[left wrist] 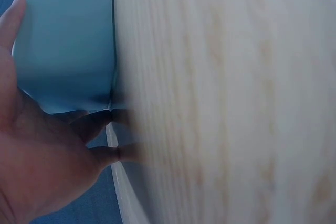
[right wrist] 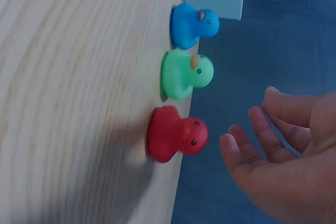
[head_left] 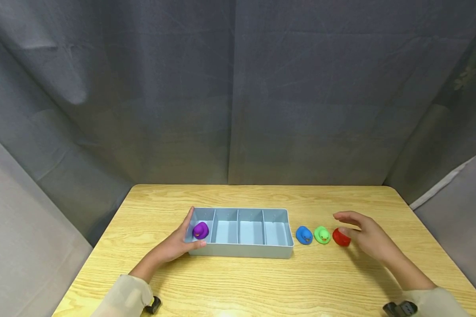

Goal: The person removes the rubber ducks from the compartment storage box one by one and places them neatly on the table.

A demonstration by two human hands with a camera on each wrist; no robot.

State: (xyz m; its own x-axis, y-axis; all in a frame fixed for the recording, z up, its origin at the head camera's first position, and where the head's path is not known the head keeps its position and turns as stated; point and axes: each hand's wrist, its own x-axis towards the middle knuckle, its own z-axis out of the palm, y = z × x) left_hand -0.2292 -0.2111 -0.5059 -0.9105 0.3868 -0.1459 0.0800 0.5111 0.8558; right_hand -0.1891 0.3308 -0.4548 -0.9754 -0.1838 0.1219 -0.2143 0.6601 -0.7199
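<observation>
A pale blue-grey divided box (head_left: 242,250) stands on the table, with a purple rubber duck (head_left: 200,230) in its leftmost compartment. My left hand (head_left: 173,245) holds the box's left end, thumb against the front wall and fingers along the end. To the right of the box sit a blue rubber duck (head_left: 303,235), a green rubber duck (head_left: 322,235) and a red rubber duck (head_left: 341,238) in a row. Beside and above the red duck hovers my right hand (head_left: 370,237), fingers loosely bent and apart from it in the right wrist view.
The wooden table (head_left: 238,286) has rounded far corners. Grey curtains (head_left: 238,110) hang behind it and at both sides. In the box, thin dividers (head_left: 238,226) separate the compartments.
</observation>
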